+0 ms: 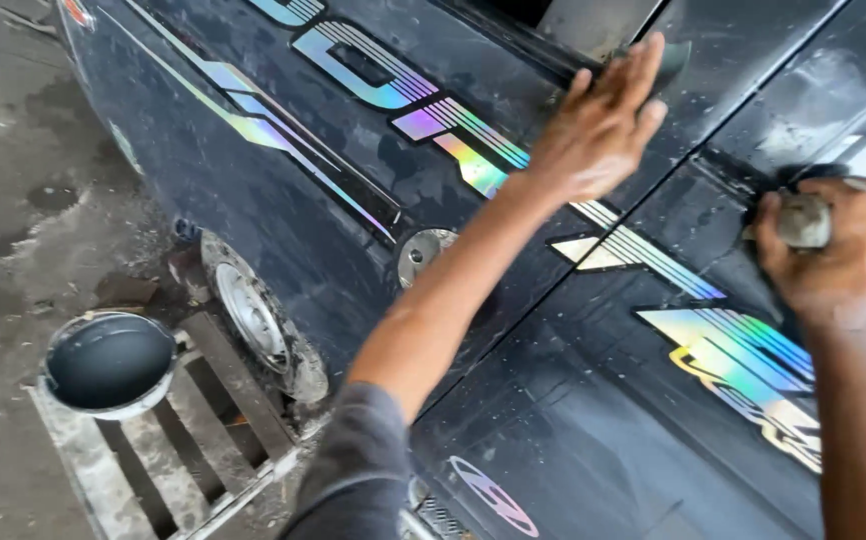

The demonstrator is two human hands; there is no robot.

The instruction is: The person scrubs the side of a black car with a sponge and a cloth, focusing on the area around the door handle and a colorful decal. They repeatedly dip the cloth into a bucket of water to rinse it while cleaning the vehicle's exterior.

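Car (253, 190), dark and wet, gets a rub-down from both of our hands.

Our left hand (603, 125) lies flat on the panel near the window edge, its fingers (643, 65) stretched out and close together over a dark pad (675, 58). Our right hand (843, 250) has its fingers clamped on a grey sponge (803, 220) at the door handle. The car stands over a floor grate (183, 450), with a round bowl (108, 362) of water beside the wheel (258, 315). Shiny rainbow stripes (453, 130) run along its side.

A round bucket (110, 362) of dark water stands on a metal floor grate (168, 455) beside the wheel (258, 318).
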